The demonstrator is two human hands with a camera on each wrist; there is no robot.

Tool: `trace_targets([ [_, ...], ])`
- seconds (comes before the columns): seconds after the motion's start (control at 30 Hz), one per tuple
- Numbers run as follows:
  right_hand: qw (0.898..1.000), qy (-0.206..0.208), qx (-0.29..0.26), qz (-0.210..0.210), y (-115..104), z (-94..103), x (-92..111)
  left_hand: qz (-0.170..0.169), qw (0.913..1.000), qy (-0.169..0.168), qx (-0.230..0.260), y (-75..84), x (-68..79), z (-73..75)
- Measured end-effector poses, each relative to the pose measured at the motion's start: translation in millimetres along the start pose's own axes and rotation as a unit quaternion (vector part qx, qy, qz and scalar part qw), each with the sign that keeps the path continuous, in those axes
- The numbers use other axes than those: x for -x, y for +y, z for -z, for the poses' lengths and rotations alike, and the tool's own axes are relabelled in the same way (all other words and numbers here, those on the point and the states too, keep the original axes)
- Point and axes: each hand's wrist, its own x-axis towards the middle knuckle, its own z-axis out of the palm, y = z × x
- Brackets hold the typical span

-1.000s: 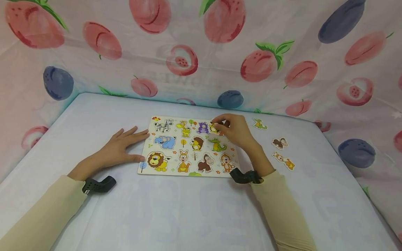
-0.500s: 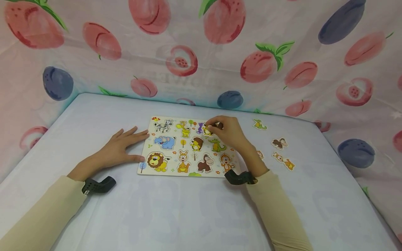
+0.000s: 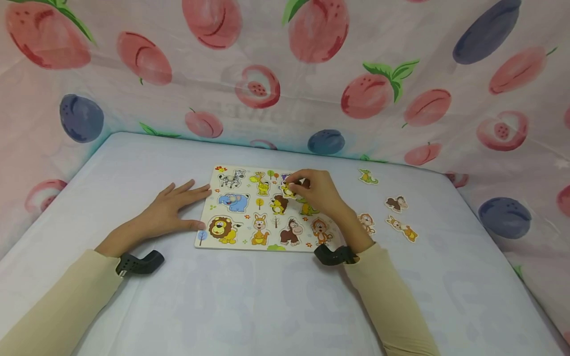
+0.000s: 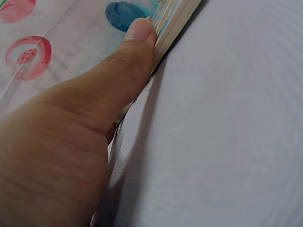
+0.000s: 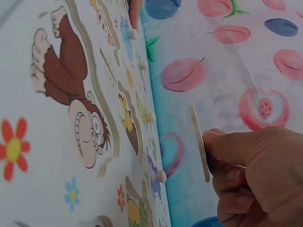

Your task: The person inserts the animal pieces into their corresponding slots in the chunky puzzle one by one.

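Note:
An animal peg puzzle board (image 3: 249, 236) lies on the white-covered table. My right hand (image 3: 315, 192) pinches a small yellow-and-brown hedgehog puzzle piece (image 3: 287, 190) between thumb and fingers. In the right wrist view the piece (image 5: 200, 144) is edge-on, held clear above the board. It hangs over the upper right part, close to the hedgehog picture (image 3: 279, 204) and overlapping the purple animal piece. My left hand (image 3: 171, 210) lies spread, with fingertips and thumb on the board's left edge. In the left wrist view the thumb (image 4: 135, 52) presses along that edge.
Loose pieces lie right of the board: a crocodile (image 3: 367, 176), a gorilla (image 3: 396, 203), a kangaroo (image 3: 403, 229) and a monkey (image 3: 366, 223), partly behind the right wrist. Small pegs (image 5: 161, 176) stand up from pieces set in the board. A fruit-print cloth (image 3: 267, 118) rises behind.
My right hand has moved left and slightly toward me over the board, carrying the hedgehog piece. The monkey piece has come into view beside the wrist. My left hand stays in place.

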Motion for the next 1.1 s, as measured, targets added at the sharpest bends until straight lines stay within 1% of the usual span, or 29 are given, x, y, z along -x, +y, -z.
trace_targets([
  [0.47, 1.000, -0.013, -0.014, -0.008, 5.6, -14.0, 1.1, 0.002, 1.0000, -0.002, -0.003, -0.4, 0.1, -0.5],
  [0.77, 1.000, -0.026, -0.001, -0.007, 7.0, -23.7, -0.3, 0.000, 1.0000, 0.000, -0.003, 0.9, 0.5, 0.2],
  [0.9, 0.999, -0.032, 0.013, -0.004, 7.7, -26.9, -0.3, 0.000, 1.0000, 0.000, -0.002, 1.0, 0.8, 0.5],
  [1.1, 0.999, -0.038, 0.024, -0.008, 6.9, -30.4, 0.2, 0.000, 1.0000, 0.003, 0.002, 0.7, 0.8, -0.9],
])
